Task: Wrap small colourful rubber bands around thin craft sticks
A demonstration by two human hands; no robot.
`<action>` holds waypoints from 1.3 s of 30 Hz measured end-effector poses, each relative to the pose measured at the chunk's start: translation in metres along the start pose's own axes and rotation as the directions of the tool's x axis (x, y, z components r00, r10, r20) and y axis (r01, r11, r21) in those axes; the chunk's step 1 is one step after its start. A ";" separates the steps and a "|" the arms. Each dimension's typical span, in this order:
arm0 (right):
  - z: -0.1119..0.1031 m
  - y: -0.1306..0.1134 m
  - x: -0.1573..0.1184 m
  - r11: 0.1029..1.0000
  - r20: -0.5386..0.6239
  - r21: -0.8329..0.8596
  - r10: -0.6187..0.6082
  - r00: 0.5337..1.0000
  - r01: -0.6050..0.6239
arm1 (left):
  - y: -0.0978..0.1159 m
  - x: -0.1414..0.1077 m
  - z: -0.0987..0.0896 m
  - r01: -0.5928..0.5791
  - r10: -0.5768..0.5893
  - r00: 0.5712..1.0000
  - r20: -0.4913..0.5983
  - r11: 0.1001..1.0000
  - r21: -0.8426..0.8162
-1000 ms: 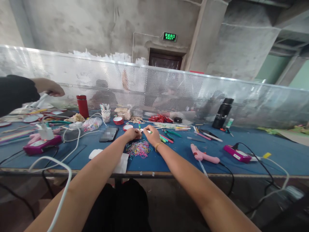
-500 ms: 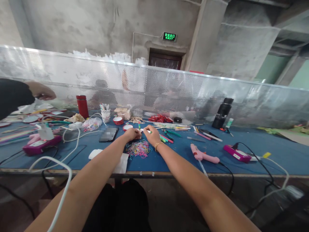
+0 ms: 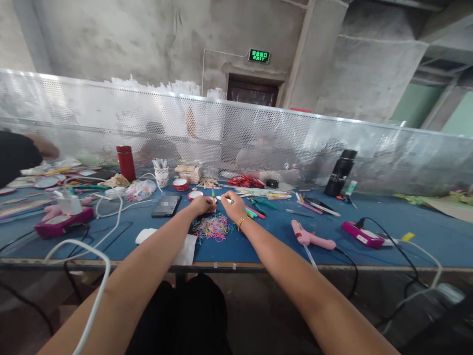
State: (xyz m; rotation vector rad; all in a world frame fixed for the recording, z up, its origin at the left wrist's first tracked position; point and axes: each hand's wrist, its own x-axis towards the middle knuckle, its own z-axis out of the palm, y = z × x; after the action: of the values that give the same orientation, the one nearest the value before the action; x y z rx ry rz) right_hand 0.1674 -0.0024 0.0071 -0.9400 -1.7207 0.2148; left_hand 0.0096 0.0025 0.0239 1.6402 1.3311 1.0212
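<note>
My right hand is closed round a white marker with a green end, its tip pointing left. My left hand is closed at the fingertips on a small stick that stands upright and has green and red colouring; its lower part is hidden. Just in front of both hands lies a pile of colourful rubber bands. Several coloured markers rest to the right of my right hand. Behind my left hand is a round red-rimmed lid.
A phone, a pen cup and a red bottle stand or lie to the left. On the right are a pink glue gun, a purple power strip and a black bottle. Another person's arm reaches in at far left.
The other person's arm at the far left has moved left and slightly down. The marker in my right hand has tilted slightly; my left hand has hardly moved.
</note>
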 end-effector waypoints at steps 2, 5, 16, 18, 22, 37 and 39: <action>0.000 -0.001 0.000 1.000 0.005 0.012 -0.017 1.000 0.017 | 0.000 0.000 0.000 0.014 -0.014 1.000 -0.009 1.000 0.012; 0.002 -0.002 -0.001 0.999 0.019 0.014 -0.046 0.999 0.045 | -0.001 0.002 0.001 0.039 -0.038 0.999 -0.029 0.999 0.021; 0.002 0.000 0.000 0.999 0.029 -0.039 -0.033 0.999 0.035 | -0.006 0.006 -0.001 0.001 -0.001 1.000 -0.015 1.000 0.019; 0.001 0.000 0.000 0.999 0.018 -0.049 -0.018 1.000 0.018 | -0.006 0.006 -0.001 -0.006 0.007 1.000 -0.016 1.000 0.018; -0.001 -0.001 0.000 0.999 -0.001 -0.035 0.000 1.000 0.000 | -0.006 0.005 0.000 -0.012 0.012 1.000 -0.017 1.000 0.024; 0.000 0.002 0.001 1.000 0.003 -0.031 0.005 1.000 -0.004 | -0.003 0.002 -0.001 -0.027 0.027 1.000 -0.007 0.998 0.053; 0.001 0.002 0.000 1.000 0.003 -0.028 -0.011 1.000 0.011 | -0.006 0.005 -0.002 -0.022 0.023 1.000 -0.014 0.997 0.076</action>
State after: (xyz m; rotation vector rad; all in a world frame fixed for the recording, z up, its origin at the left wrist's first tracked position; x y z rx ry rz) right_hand 0.1672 -0.0009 0.0060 -0.9512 -1.7348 0.1849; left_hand 0.0065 0.0082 0.0195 1.7101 1.3791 1.0096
